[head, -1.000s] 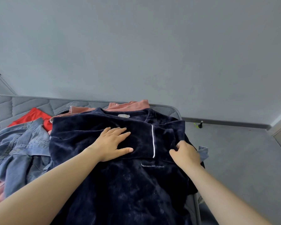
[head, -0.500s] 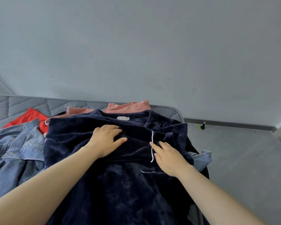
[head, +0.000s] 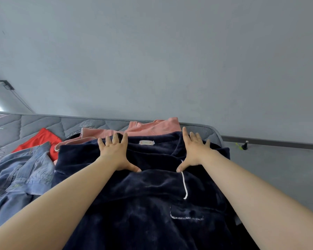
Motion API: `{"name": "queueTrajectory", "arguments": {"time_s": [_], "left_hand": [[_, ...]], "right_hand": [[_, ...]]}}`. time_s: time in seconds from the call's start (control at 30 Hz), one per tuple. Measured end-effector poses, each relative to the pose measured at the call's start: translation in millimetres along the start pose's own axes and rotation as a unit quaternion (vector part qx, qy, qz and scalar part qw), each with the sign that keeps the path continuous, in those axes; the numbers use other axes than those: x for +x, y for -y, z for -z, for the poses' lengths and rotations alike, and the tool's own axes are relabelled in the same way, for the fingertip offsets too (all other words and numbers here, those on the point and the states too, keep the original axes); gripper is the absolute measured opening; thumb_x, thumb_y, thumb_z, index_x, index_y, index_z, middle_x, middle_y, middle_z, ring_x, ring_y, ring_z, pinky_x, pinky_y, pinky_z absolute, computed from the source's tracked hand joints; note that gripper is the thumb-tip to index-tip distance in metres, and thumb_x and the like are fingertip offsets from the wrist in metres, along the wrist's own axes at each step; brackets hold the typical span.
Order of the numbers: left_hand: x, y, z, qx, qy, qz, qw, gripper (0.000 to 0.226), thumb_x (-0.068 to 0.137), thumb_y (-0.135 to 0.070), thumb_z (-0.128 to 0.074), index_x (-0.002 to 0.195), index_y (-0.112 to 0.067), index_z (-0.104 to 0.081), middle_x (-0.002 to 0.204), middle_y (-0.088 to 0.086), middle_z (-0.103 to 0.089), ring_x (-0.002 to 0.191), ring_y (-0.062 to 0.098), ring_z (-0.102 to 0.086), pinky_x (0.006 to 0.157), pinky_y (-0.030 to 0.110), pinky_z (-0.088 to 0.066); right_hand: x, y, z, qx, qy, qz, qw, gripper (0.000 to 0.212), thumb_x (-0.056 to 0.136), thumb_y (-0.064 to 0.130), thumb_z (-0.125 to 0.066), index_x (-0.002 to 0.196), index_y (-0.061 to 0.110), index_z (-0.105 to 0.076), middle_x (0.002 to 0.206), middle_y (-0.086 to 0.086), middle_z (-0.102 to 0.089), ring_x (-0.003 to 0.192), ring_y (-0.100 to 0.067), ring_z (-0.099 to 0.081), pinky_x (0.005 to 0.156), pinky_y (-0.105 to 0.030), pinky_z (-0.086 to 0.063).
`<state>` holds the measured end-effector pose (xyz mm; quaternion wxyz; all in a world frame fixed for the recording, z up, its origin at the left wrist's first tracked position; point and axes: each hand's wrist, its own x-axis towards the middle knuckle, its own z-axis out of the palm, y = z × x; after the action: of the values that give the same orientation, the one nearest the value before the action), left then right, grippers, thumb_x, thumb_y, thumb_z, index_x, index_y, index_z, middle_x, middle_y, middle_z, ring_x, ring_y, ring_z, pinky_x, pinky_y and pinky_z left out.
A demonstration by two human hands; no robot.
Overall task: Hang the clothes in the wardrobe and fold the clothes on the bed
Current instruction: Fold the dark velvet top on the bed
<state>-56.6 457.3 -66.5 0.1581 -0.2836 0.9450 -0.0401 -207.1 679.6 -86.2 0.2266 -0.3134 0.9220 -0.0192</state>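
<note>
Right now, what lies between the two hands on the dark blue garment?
In the head view, only the dark blue garment with its small neck label lies between the left hand and the right hand.

A grey wall (head: 170,60) meets the grey floor (head: 278,177) at a dark skirting board (head: 271,142); a small black object (head: 245,145), perhaps a doorstop, stands beside it.

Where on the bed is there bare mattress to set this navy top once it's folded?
Bare mattress shows at the far left, between the wall and the red garment, beyond the denim jacket. A small bare corner lies beyond the right hand, beside the pink garment. Elsewhere is crowded: the navy top fills the middle.
</note>
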Motion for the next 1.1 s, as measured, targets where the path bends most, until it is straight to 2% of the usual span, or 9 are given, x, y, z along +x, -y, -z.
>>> {"name": "queueTrajectory", "arguments": {"time_s": [0.17,0.23,0.3,0.53,0.7,0.87,0.97,1.03,1.1], "left_hand": [[12,0,-11,-0.01,0.035,0.009,0.999,0.159,0.031,-0.093,-0.061,0.149,-0.027,0.022,0.158,0.022,0.001,0.146,0.039,0.001,0.113,0.063,0.002],[15,1,-12,-0.016,0.039,0.015,0.999,0.16,0.029,-0.094,-0.06,0.148,-0.027,0.023,0.158,0.023,-0.005,0.146,0.039,-0.003,0.113,0.064,0.001],[15,1,-13,-0.015,0.033,0.016,0.999,0.159,0.03,-0.095,-0.058,0.148,-0.026,0.023,0.156,0.022,-0.015,0.145,0.038,-0.013,0.113,0.064,0.0],[-3,8,-9,-0.036,-0.032,-0.003,0.999,0.15,0.036,-0.098,-0.05,0.152,-0.025,0.01,0.152,0.01,-0.027,0.142,0.031,-0.024,0.115,0.062,-0.003],[-29,15,-11,-0.077,-0.084,-0.031,0.993,0.138,0.046,-0.096,-0.049,0.153,-0.024,0.003,0.153,0.008,-0.024,0.142,0.03,-0.021,0.116,0.059,-0.002],[-48,25,-4,-0.139,-0.098,-0.037,0.985,0.15,0.04,-0.093,-0.058,0.152,-0.023,0.014,0.161,0.009,-0.002,0.148,0.029,-0.002,0.118,0.055,-0.003],[-51,31,17,-0.15,-0.088,-0.041,0.984,0.16,0.032,-0.091,-0.064,0.148,-0.025,0.024,0.161,0.009,0.012,0.148,0.028,0.011,0.116,0.059,0.0],[-50,37,39,-0.136,-0.088,-0.053,0.985,0.163,0.029,-0.089,-0.066,0.147,-0.026,0.027,0.162,0.008,-0.001,0.149,0.028,0.004,0.115,0.062,0.001],[-50,43,61,-0.11,-0.068,-0.075,0.989,0.158,0.033,-0.082,-0.073,0.149,-0.027,0.02,0.148,0.007,-0.04,0.143,0.029,-0.027,0.113,0.061,-0.004]], "right_hand": [[7,-4,-13,-0.01,-0.006,-0.006,1.0,0.155,0.049,0.069,-0.081,0.149,0.013,0.024,0.148,-0.016,-0.037,0.142,-0.032,-0.028,0.111,-0.066,0.0],[1,-3,-19,-0.021,-0.049,0.0,0.999,0.14,0.05,0.07,-0.08,0.15,0.006,-0.005,0.132,-0.011,-0.055,0.129,-0.032,-0.047,0.114,-0.063,-0.008],[-8,1,-22,-0.04,-0.1,0.009,0.994,0.113,0.051,0.069,-0.079,0.131,0.007,-0.032,0.116,-0.006,-0.063,0.115,-0.029,-0.058,0.114,-0.06,-0.017],[-38,13,-23,-0.148,-0.261,-0.001,0.954,0.084,0.059,0.07,-0.074,0.112,0.013,-0.043,0.105,-0.001,-0.058,0.096,-0.022,-0.058,0.099,-0.042,-0.034],[-64,21,-5,-0.01,-0.119,-0.031,0.992,0.045,0.069,0.05,-0.08,0.081,0.017,-0.051,0.086,0.002,-0.063,0.073,-0.02,-0.058,0.06,-0.028,-0.041],[-106,15,23,-0.006,-0.218,0.047,0.975,0.031,0.081,0.045,-0.065,0.065,0.022,-0.053,0.066,0.006,-0.059,0.069,-0.019,-0.061,0.05,-0.025,-0.032],[-141,7,28,-0.02,-0.289,0.073,0.954,0.038,0.085,0.051,-0.057,0.058,0.026,-0.046,0.055,0.008,-0.051,0.064,-0.02,-0.058,0.06,-0.026,-0.028],[-161,2,26,0.001,-0.323,0.085,0.942,0.043,0.084,0.049,-0.061,0.053,0.029,-0.038,0.049,0.009,-0.045,0.061,-0.023,-0.056,0.064,-0.026,-0.028],[-177,0,24,0.017,-0.343,0.085,0.935,0.047,0.082,0.047,-0.064,0.051,0.03,-0.033,0.046,0.01,-0.042,0.058,-0.025,-0.053,0.064,-0.029,-0.033]]}}
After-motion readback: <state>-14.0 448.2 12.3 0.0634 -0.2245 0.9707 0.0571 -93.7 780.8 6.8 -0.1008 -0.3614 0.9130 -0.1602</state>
